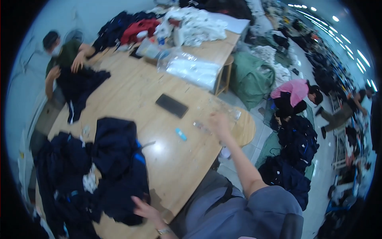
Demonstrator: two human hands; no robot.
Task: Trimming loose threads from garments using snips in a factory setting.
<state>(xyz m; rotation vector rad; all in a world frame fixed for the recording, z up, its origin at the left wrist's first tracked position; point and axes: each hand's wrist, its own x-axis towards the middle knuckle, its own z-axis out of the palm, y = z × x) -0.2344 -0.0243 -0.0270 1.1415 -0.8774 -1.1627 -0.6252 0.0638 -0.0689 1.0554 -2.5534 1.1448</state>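
My left hand [146,208] is at the near edge of a folded dark navy garment [119,159] with blue trim, its fingers apart. Whether it touches the cloth I cannot tell. Toward the table's right edge, my right hand [219,124] is smeared by motion, beside thin clear plastic [227,109]. A small clear item [202,127] lies just left of that hand, too blurred to name. Between the hands are a light-blue small tool [181,134], its kind unclear, and a black phone-like slab [172,105]. More navy garments [65,167] are heaped left of the folded one.
Across the wooden table [131,85], another person's hands [78,63] handle a dark garment [79,85]. Clear plastic bags [189,67] and white cloth [191,26] cover the far end. A green sack [250,75], dark clothing piles [296,139] and a person in pink [292,91] occupy the right-hand floor.
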